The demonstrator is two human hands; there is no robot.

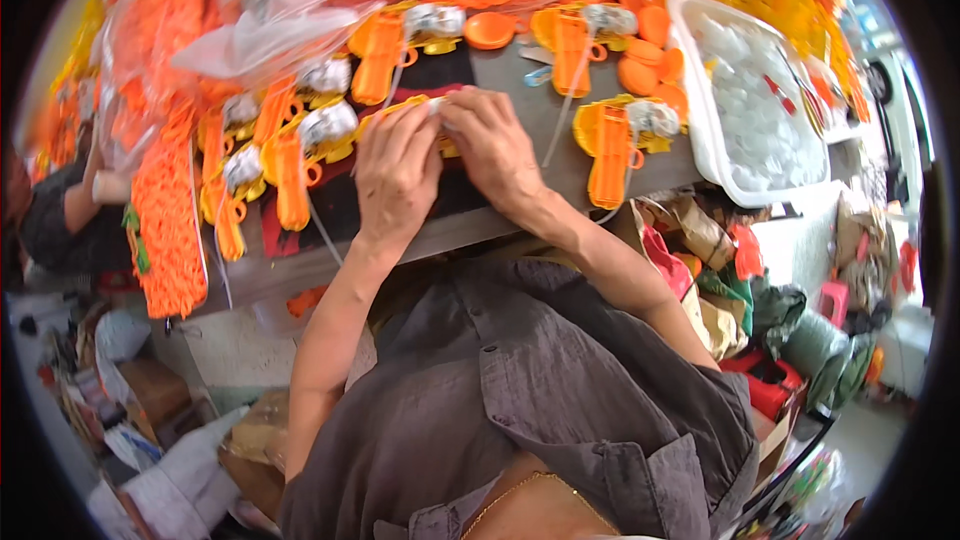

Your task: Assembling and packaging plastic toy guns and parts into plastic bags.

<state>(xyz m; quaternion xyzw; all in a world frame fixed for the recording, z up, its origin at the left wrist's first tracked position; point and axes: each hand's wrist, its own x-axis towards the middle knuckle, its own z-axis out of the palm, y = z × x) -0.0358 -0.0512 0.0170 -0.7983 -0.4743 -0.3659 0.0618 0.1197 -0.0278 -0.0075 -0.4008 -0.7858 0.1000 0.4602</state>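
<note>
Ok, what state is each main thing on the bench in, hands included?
Left hand: fingers bent over the yellow part; grip hidden.
Right hand: beside the left, fingers bent over the same part.
Yellow part: mostly covered by the hands.
Rightmost orange-and-yellow assembly: lying on the table, not held.
White bin: open-topped, heaped with clear pieces.
Orange discs: loosely piled.
Plastic bag: crumpled.

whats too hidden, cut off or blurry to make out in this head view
- Yellow piece, head view: its full shape, mostly covered by the left hand and right hand.
- Fingertips' exact hold, head view: hidden by the hands themselves.
- Clear pieces in the white bin, head view: individual shapes, too small and blended.
- Co-worker, head view: blurred, partly cut off by the dark lens rim.
</note>
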